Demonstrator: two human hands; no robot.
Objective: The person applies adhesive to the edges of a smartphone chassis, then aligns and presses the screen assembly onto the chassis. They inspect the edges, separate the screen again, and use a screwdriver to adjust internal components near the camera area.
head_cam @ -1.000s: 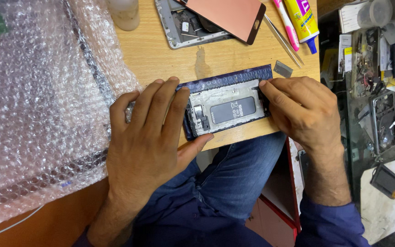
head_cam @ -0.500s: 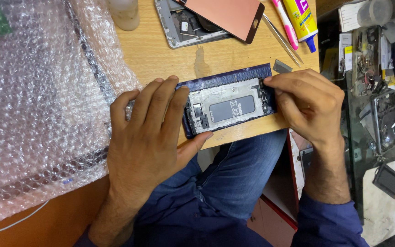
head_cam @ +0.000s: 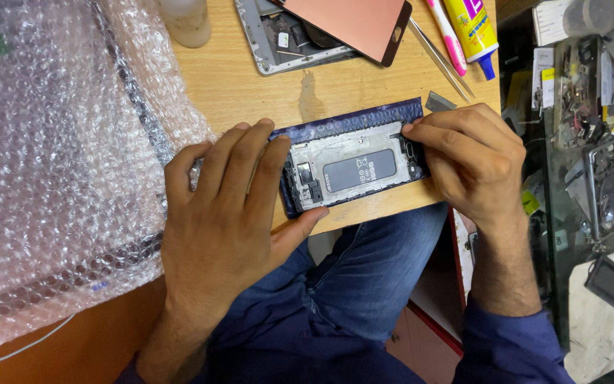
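— At the near edge of the wooden table (head_cam: 250, 92), what are the fingers doing?

— The left hand (head_cam: 225, 213) is lying flat, fingers together and stretched forward, pressing down on the left end of the opened phone frame (head_cam: 349, 167); its thumb is hooking along the frame's near edge. The right hand (head_cam: 470, 160) is curling over the right end, fingers bunched close and bent, tips pinching the frame's far right corner.

— Where is the frame sitting?

— It is lying lengthwise along the table edge, inner side up, above the person's knees.

— Anything hard to make out?

— The left end is hiding under the left fingers, the right end under the right knuckles. Whether the right fingertips are gripping something small, I cannot tell.

— And the poses?

— Both forearms are coming up from below, wrists angling inward. Bubble wrap (head_cam: 51, 156) is lying just beside the left hand; tweezers (head_cam: 440, 60), a glue tube (head_cam: 472, 30) and another dismantled phone (head_cam: 321, 32) are resting farther back.
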